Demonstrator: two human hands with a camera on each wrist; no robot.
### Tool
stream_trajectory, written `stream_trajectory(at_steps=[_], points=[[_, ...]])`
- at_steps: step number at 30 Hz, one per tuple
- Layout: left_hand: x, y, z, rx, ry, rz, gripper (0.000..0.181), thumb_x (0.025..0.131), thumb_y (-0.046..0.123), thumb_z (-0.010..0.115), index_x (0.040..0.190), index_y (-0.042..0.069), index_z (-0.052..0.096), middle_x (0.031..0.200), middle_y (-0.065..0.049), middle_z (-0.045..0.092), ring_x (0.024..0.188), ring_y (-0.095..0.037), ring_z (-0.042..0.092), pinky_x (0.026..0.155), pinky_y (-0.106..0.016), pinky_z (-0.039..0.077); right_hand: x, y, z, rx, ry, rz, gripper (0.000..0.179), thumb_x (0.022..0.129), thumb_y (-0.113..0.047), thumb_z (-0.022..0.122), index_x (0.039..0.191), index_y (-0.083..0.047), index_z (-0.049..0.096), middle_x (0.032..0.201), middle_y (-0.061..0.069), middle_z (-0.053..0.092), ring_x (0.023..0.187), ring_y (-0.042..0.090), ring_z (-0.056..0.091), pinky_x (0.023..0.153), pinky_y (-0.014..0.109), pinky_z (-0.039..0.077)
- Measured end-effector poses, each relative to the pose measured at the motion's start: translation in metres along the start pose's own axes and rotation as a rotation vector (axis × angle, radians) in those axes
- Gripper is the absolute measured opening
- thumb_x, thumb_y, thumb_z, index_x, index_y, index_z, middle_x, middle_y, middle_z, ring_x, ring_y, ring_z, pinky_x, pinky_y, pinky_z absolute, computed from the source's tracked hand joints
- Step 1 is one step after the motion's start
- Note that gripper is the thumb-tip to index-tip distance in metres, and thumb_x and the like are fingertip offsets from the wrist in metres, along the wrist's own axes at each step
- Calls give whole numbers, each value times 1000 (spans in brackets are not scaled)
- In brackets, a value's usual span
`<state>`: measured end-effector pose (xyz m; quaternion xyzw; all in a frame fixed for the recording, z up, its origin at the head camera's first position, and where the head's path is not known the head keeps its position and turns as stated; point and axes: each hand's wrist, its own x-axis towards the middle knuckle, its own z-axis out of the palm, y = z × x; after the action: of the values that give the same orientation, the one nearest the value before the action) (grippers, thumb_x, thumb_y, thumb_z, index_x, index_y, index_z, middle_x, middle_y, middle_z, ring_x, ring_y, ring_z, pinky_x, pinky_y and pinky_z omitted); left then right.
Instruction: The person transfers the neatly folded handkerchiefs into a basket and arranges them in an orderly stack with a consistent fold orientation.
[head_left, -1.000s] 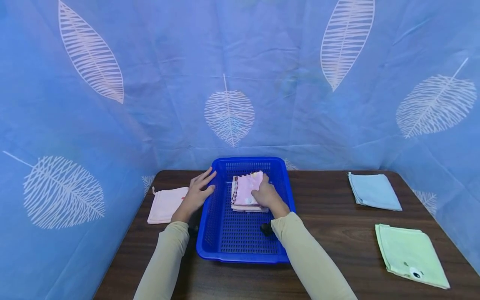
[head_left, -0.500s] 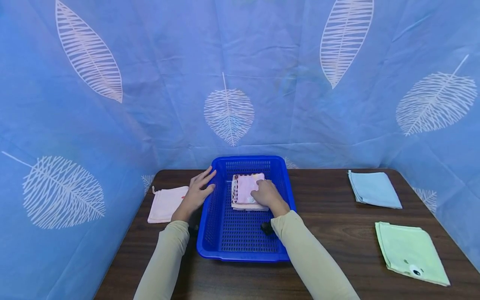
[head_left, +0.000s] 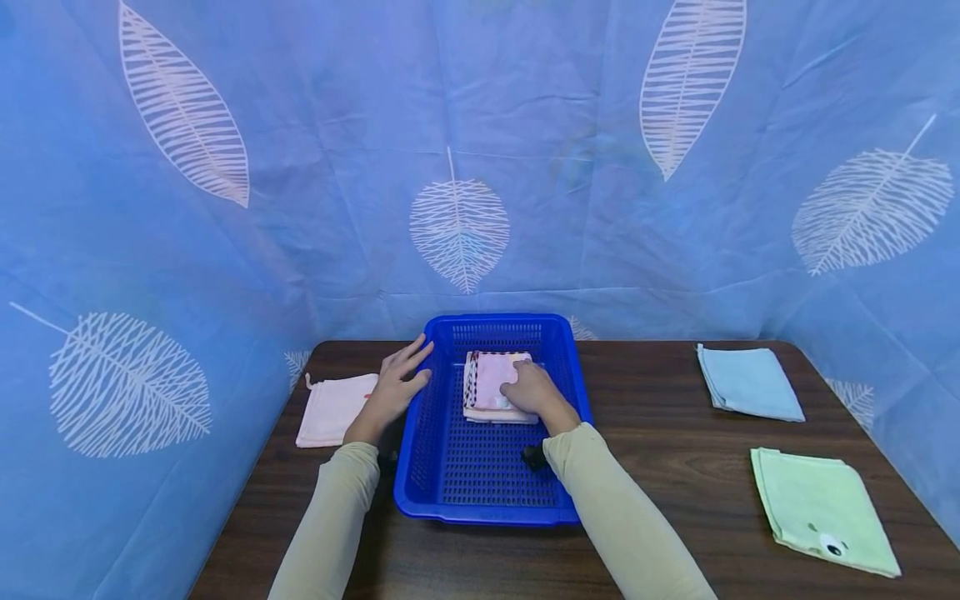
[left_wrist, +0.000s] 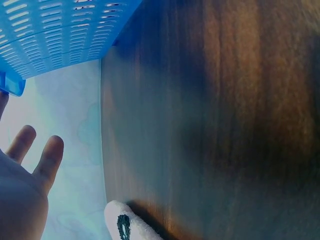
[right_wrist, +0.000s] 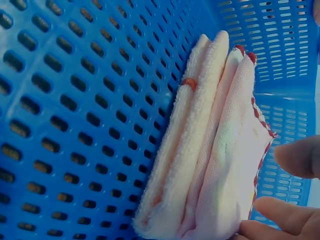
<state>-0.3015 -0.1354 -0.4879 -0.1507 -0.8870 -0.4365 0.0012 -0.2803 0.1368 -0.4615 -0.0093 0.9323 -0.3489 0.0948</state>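
Inside the blue plastic basket [head_left: 495,483] lies a folded pink towel [head_left: 491,379] with a dark red-and-white stitched edge. Under it is a cream folded towel [right_wrist: 177,165]. My right hand [head_left: 536,387] rests over the pink towel's right side; in the right wrist view its thumb and fingers [right_wrist: 282,212] are apart, at the towel's edge. My left hand [head_left: 390,392] is at the basket's left side, fingers spread, with a fingertip at the rim in the left wrist view. Beside that hand, a pale pink folded towel [head_left: 330,412] is partly hidden.
On the right of the dark wooden table [head_left: 652,475] lie a light blue folded towel [head_left: 750,383] and a light green one [head_left: 821,508] with an eye design. A blue leaf-patterned curtain [head_left: 525,233] hangs behind the table and along its sides.
The pink towel has gone from slightly raised and askew to lying flat on the stack. My right fingers have loosened from its far edge. The left hand has stayed put.
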Motion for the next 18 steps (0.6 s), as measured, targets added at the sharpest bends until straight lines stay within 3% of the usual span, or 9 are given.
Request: stream_trajectory(at_steps=[7, 10, 14, 18], points=[[0, 3, -3, -4, 3, 25, 54, 103, 28, 56, 155, 25, 44, 170, 4, 27, 157, -35, 13, 123, -68, 13, 0, -4, 0, 40, 49, -19, 58, 96, -21, 58, 147, 4, 49, 148, 24, 56, 142, 43, 48, 115, 55, 43], [0, 5, -4, 16, -12, 14, 54, 103, 31, 56, 156, 28, 44, 171, 6, 26, 158, -34, 12, 122, -70, 13, -1, -6, 0, 40, 51, -55, 59, 96, -23, 58, 148, 3, 48, 150, 23, 54, 143, 43, 46, 116, 55, 41], [0, 5, -5, 58, -23, 0, 55, 103, 35, 54, 156, 33, 41, 171, 4, 25, 158, -33, 10, 121, -73, 13, -2, -11, -1, 56, 50, -119, 63, 100, -32, 59, 152, 1, 44, 158, 22, 45, 151, 43, 34, 123, 58, 30], [-1, 4, -5, 55, -26, -13, 55, 103, 36, 54, 157, 34, 40, 171, 8, 24, 159, -31, 9, 120, -74, 13, -8, -20, -4, 56, 32, -129, 70, 102, -42, 56, 157, -4, 37, 166, 20, 31, 158, 41, 17, 127, 61, 18]])
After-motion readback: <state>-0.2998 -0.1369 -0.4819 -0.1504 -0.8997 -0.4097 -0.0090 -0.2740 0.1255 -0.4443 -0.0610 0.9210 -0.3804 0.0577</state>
